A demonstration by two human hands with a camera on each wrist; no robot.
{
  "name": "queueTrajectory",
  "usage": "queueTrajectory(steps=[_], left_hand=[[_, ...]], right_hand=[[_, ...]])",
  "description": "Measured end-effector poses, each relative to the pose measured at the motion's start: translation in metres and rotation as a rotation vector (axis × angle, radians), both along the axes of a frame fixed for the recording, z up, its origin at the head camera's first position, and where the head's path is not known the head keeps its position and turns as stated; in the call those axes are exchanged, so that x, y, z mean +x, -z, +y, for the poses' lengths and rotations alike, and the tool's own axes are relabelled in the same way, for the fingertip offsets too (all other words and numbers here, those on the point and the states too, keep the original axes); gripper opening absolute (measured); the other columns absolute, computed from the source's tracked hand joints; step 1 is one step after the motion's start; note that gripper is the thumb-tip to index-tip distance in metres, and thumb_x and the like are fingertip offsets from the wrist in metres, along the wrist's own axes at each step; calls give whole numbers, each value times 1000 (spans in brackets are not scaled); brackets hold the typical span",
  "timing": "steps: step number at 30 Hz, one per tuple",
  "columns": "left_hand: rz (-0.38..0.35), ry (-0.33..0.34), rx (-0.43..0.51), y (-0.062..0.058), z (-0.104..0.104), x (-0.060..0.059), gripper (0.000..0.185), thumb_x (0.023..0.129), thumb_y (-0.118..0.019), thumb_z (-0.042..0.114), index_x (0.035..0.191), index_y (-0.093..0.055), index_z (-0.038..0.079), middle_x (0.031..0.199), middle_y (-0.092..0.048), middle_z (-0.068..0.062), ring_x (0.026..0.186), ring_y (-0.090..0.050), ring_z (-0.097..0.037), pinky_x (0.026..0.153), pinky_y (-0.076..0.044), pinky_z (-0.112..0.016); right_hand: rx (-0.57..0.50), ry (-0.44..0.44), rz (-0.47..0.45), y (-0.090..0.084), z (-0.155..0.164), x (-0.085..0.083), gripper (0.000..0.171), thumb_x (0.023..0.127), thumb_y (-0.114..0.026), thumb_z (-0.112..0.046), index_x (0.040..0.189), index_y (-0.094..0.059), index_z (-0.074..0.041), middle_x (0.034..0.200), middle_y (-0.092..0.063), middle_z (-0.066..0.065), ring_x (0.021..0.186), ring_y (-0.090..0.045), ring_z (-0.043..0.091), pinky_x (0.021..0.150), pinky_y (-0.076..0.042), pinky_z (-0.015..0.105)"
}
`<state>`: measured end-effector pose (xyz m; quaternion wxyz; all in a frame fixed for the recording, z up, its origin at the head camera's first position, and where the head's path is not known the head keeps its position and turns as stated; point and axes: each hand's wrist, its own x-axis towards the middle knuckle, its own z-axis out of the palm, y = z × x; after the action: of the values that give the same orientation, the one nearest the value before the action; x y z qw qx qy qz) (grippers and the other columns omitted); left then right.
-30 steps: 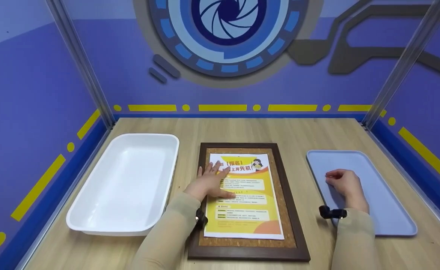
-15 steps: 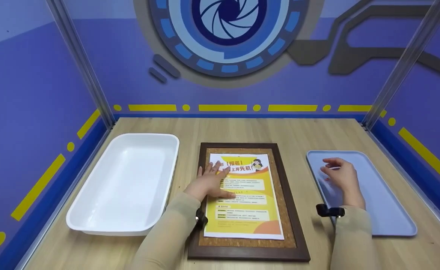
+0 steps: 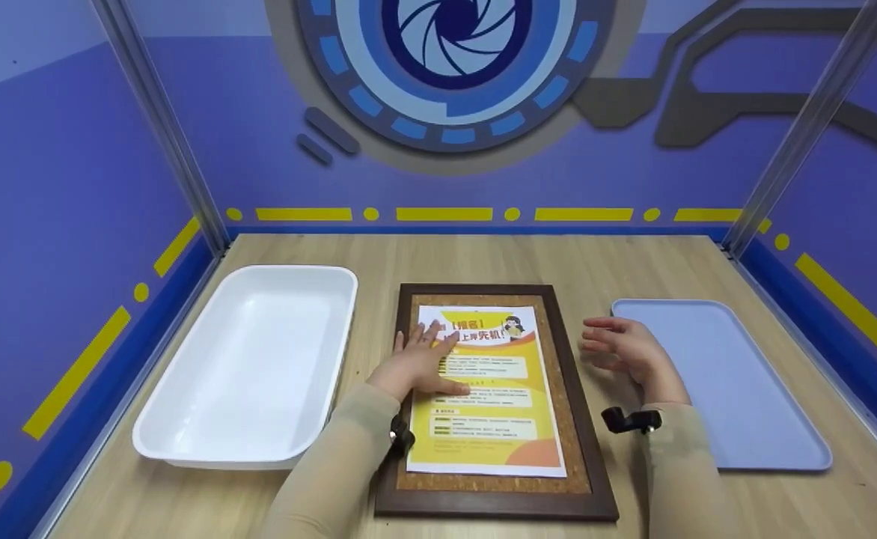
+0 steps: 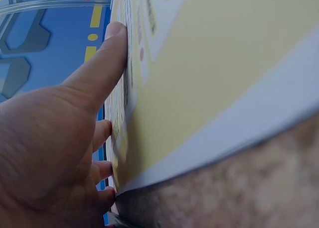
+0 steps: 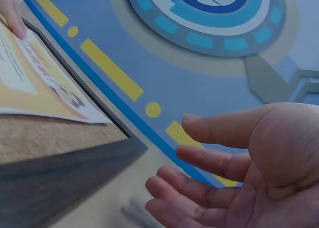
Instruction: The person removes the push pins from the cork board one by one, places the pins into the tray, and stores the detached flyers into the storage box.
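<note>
My left hand (image 3: 417, 367) lies with spread fingers on a yellow and white printed poster (image 3: 494, 449). The poster rests on a cork board (image 3: 577, 449) with a dark brown frame (image 3: 498, 505). In the left wrist view the thumb (image 4: 102, 63) and fingertips touch the paper near its edge. My right hand (image 3: 629, 352) hovers between the board and a light blue tray (image 3: 760, 397), above the tray's left rim. Its fingers (image 5: 214, 161) are loosely bent and the thumb is apart from them; nothing shows between them in the right wrist view.
A deep white plastic tub (image 3: 259, 367) stands left of the board. Everything is on a wooden table (image 3: 581, 258), walled in by printed blue panels (image 3: 438, 187) at the back and sides. A metal post (image 3: 176, 142) rises at each back corner.
My right hand has risen off the blue tray and moved left toward the board, its pinched fingers loosening. The left hand and the poster have stayed put.
</note>
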<state>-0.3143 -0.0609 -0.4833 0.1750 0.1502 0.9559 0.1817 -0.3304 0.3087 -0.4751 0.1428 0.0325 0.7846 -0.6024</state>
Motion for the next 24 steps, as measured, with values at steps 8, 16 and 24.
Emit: queueTrajectory(steps=[8,16,24], left_hand=[[4,6,-1,0,0,0,105,83,-74,67,165,-22,28,175,-2,-9,162,3,-36,130,5,-59],[8,11,6,0,-1,0,104,83,-74,67,165,-22,28,175,-2,-9,162,4,-37,130,5,-60],[-3,-6,8,1,0,0,104,83,-74,67,165,-22,29,176,-1,-8,162,5,-36,130,6,-59]], right_hand=[[-7,6,-97,7,-23,-2,58,103,-59,-12,153,-37,7,114,-69,5,95,-69,10,84,-61,30],[213,22,-30,12,-39,-3,64,92,-67,4,151,-41,8,135,-58,29,97,-60,17,74,-54,24],[298,14,9,15,-44,-5,63,88,-68,6,147,-47,8,126,-63,26,81,-56,16,61,-48,24]])
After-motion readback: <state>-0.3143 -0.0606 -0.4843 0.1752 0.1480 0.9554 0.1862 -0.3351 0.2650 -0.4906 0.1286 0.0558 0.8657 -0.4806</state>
